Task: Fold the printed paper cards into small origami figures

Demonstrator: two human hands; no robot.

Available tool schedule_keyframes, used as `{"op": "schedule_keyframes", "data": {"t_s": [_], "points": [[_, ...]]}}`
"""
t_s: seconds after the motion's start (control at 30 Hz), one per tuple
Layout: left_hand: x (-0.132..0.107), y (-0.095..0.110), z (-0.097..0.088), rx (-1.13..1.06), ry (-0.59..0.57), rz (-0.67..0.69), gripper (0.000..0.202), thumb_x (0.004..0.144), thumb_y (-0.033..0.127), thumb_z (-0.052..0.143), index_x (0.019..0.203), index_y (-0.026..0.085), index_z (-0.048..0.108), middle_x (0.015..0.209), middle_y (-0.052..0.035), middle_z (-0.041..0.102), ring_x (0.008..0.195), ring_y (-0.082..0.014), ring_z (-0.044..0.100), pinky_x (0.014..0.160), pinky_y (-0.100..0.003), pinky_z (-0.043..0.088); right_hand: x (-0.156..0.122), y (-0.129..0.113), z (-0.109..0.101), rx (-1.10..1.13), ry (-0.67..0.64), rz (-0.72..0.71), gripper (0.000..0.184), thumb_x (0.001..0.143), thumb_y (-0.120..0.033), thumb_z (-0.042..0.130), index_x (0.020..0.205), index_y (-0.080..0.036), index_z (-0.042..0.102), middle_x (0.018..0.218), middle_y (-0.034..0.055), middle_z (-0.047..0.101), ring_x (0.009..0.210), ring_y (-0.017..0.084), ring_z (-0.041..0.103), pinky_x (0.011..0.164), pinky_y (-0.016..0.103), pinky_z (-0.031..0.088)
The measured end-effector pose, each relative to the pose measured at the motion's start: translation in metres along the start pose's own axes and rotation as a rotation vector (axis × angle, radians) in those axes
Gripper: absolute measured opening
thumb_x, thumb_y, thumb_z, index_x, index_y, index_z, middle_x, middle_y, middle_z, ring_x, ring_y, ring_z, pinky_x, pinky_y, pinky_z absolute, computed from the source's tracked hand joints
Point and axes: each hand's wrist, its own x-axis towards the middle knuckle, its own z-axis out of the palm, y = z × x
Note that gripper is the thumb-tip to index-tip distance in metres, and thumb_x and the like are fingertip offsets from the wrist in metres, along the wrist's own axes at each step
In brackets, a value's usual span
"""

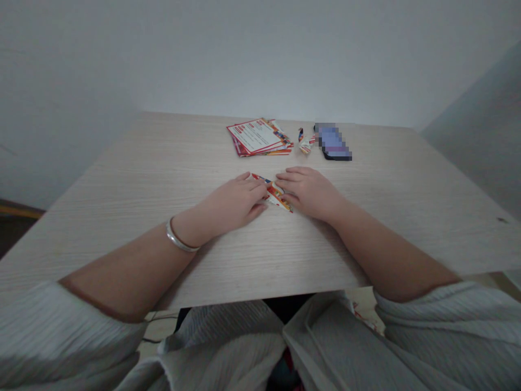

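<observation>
We pressed left hand (234, 201) and right hand (309, 191), fingers flat and unclenched, onto folded colourful paper (278, 196) mid-table (134, 179). Leaflet stack (258, 137), small folded piece (304, 142), phone (334, 142) lay beyond.

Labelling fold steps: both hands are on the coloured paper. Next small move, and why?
Probably slide the left hand along the fold to press it flat, while the right hand pins the paper. The paper lies folded on the table between the two hands, with fingers of each resting on it, so a crease seems to be in the making.
</observation>
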Motion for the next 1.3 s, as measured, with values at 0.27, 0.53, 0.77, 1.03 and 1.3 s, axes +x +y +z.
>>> {"op": "schedule_keyframes", "data": {"t_s": [0.27,0.53,0.77,1.03,1.3], "points": [[-0.006,0.007,0.006,-0.006,0.047,0.027,0.046,0.11,0.038,0.046,0.142,0.01,0.063,0.141,-0.0209,0.067,0.128,-0.0335,0.064,0.114,-0.05,0.048,0.004,0.001,-0.002,0.156,0.067,0.017,0.017,0.096,-0.025,0.07,0.105,-0.016,0.082,0.109,0.0118,0.081,0.108,0.027,0.069,0.102,0.042,0.05],[-0.001,0.01,-0.002,-0.083,0.015,-0.107,0.039,0.108,0.027,0.042,0.116,0.009,0.076,0.121,-0.018,0.075,0.113,-0.028,0.07,0.108,-0.044,0.054,0.008,-0.005,-0.013,0.126,-0.098,0.061,0.019,0.1,-0.024,0.066,0.103,-0.016,0.083,0.107,0.0123,0.083,0.101,0.026,0.071,0.095,0.038,0.05],[-0.005,0.012,-0.008,0.075,-0.001,-0.18,0.034,0.105,0.025,0.047,0.1,0.013,0.079,0.101,-0.0146,0.076,0.093,-0.0274,0.07,0.087,-0.042,0.058,0.009,-0.012,-0.017,0.025,-0.158,0.078,0.024,0.102,-0.019,0.059,0.109,-0.011,0.081,0.11,0.0153,0.081,0.101,0.027,0.071,0.09,0.037,0.048],[0.001,0.009,-0.004,0.033,0.1,-0.122,0.028,0.105,0.021,0.05,0.106,0.012,0.077,0.093,-0.012,0.074,0.092,-0.0254,0.068,0.089,-0.04,0.057,0.006,-0.013,-0.011,0.037,-0.09,0.011,0.025,0.103,-0.018,0.058,0.116,-0.014,0.079,0.112,0.0148,0.079,0.103,0.026,0.068,0.093,0.037,0.048],[0.002,0.006,0.0,0.042,0.047,-0.102,0.031,0.106,0.021,0.05,0.105,0.013,0.08,0.111,-0.0143,0.076,0.104,-0.0287,0.069,0.094,-0.043,0.057,0.009,-0.015,-0.01,0.089,-0.095,0.036,0.024,0.102,-0.021,0.059,0.103,-0.014,0.082,0.104,0.0144,0.078,0.099,0.026,0.068,0.092,0.037,0.048]]}}
